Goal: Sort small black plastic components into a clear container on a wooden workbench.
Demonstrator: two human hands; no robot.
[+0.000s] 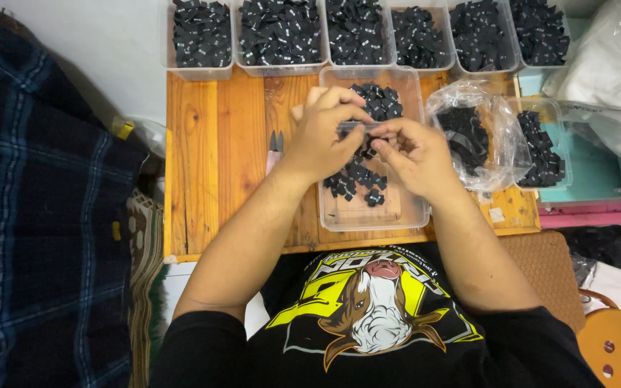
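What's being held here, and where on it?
A small stack of black labels, pinched between both hands: left hand on its left end, right hand on its right end, over the clear tray.

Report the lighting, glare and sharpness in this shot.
Head view: even, soft light with faint shadows; glare on the plastic bag and the clear tray rim; both hands, left hand and right hand, are fairly sharp; black pieces lose detail.

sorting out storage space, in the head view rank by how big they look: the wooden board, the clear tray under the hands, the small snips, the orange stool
1. wooden board
2. clear tray
3. orange stool, cut off by the frame and nearer the camera, so unsure
4. small snips
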